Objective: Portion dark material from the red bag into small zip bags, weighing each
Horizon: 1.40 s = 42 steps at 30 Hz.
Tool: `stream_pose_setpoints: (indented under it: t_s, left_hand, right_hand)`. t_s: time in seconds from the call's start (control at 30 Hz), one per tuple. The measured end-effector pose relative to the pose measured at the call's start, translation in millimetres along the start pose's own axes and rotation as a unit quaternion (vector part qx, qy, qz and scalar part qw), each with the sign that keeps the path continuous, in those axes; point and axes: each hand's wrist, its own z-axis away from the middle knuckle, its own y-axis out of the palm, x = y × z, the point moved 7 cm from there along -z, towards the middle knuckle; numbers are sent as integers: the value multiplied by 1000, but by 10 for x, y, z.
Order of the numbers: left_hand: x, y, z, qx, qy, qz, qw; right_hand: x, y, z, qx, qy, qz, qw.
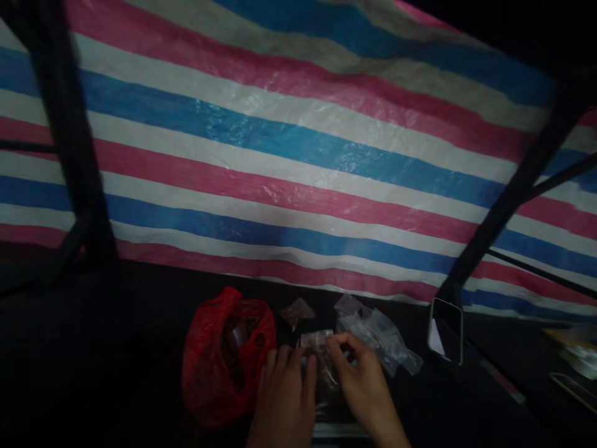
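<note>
A clear plastic bag (325, 367) with dark brown contents lies between my hands, its pale top edge facing away from me. My right hand (366, 386) pinches the upper right of this bag between thumb and fingers. On the left side, my left hand (283, 398) rests with fingers stretched forward and thumb apart, touching or close to the bag's edge. Just beyond the hands is a small clear packet (298, 311) of reddish-brown bits. An open red plastic bag (205, 367) stands left of my left hand, with brown contents and a clear scoop-like or cup-like piece (239, 336) inside.
Several clear plastic bags (373, 326) lie in a loose pile beyond my right hand. A phone (445, 331) leans against a dark post (494, 218) at right. Striped plastic sheeting (280, 143) hangs behind the dark table. Another phone-like object (573, 389) lies far right.
</note>
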Motion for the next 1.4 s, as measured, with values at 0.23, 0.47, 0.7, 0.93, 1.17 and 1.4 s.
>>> stream_pose_setpoints:
  t_s: [0.23, 0.47, 0.7, 0.93, 1.17, 1.4]
  left_hand:
    - [426, -18, 208, -156, -223, 442, 855]
    - [659, -276, 202, -142, -300, 635, 698]
    - [575, -413, 213, -150, -315, 632, 692]
    - [614, -485, 188, -164, -230, 444, 850]
    - [290, -449, 89, -120, 57, 162, 978]
    - [-6, -71, 118, -18, 77, 25, 997]
  right_hand:
    - [740, 607, -243, 126, -51, -19, 991]
    - [1055, 1297, -393, 191, -82, 119, 971]
    - [951, 1387, -381, 210, -70, 90, 971]
    - [952, 1108, -316, 190, -73, -12, 979]
    - [654, 365, -81, 108, -40, -132, 985]
    - [76, -244, 31, 46, 14, -66, 997]
